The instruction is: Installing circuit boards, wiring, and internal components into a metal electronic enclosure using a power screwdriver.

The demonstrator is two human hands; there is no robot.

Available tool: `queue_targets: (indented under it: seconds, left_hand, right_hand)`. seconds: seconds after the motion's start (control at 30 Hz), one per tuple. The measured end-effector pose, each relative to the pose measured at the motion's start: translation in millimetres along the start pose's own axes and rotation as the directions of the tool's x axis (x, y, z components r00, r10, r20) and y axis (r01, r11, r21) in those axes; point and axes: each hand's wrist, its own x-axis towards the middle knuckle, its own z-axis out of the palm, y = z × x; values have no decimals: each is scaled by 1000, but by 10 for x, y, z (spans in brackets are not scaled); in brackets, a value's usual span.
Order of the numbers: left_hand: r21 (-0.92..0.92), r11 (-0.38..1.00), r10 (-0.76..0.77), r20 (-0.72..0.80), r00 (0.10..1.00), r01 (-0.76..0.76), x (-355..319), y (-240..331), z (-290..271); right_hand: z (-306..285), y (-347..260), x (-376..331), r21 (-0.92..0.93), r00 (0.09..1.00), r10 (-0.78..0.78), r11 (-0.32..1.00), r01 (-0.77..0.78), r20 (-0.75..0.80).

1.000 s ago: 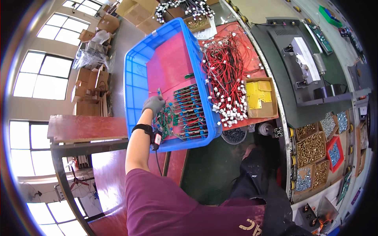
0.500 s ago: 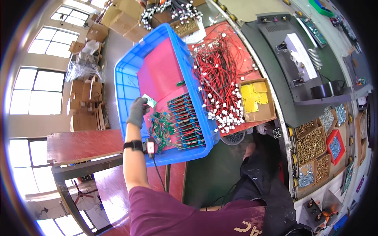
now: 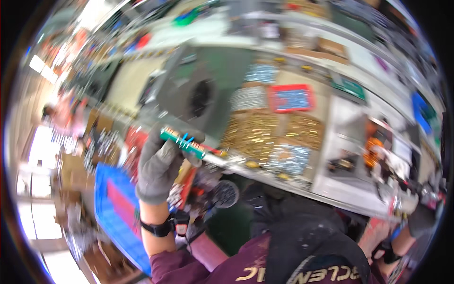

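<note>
My left hand [image 3: 158,168], in a grey glove, is closed around a narrow green circuit board [image 3: 183,143] seen nearly edge-on. A small blue part and a short red piece show at the board. It is held up in front of the bench edge, beside a dark grey metal housing [image 3: 189,90]. Far to the right, my right hand [image 3: 422,219], in a dark glove, is at the bench's right end near some blurred small parts. Motion and the rim of the picture smear its fingers, so its grip cannot be made out.
Compartments of brass-coloured fasteners [image 3: 253,137] and silver screws [image 3: 289,158] line the bench, with a red tray [image 3: 309,97] among them. A blue bin [image 3: 106,203] stands at lower left. Below the bench edge is a round bucket [image 3: 226,194]. Orange wiring [image 3: 373,151] lies to the right.
The view has swung right, away from the blue bin. My left hand was over that bin with a green board and now holds a board by the bench. My right hand has come into view.
</note>
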Motion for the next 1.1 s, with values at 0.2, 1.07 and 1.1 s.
queue_targets:
  seconds: [0.2,1.07,1.1]
  left_hand:
    - [87,994,-97,544,834,59,969,-567,2944]
    - [29,611,-770,252,586,791,1149,-2690,5899]
    - [25,604,-772,265,578,796,1150,-2689,5895]
  right_hand:
    - [-1218,-447,241,113,974,-223,969,217,40]
    - [-2703,445,1107,77,978,-35,996,52,-207]
    - [-2691,459,1107,71,980,-34,996,49,-197]
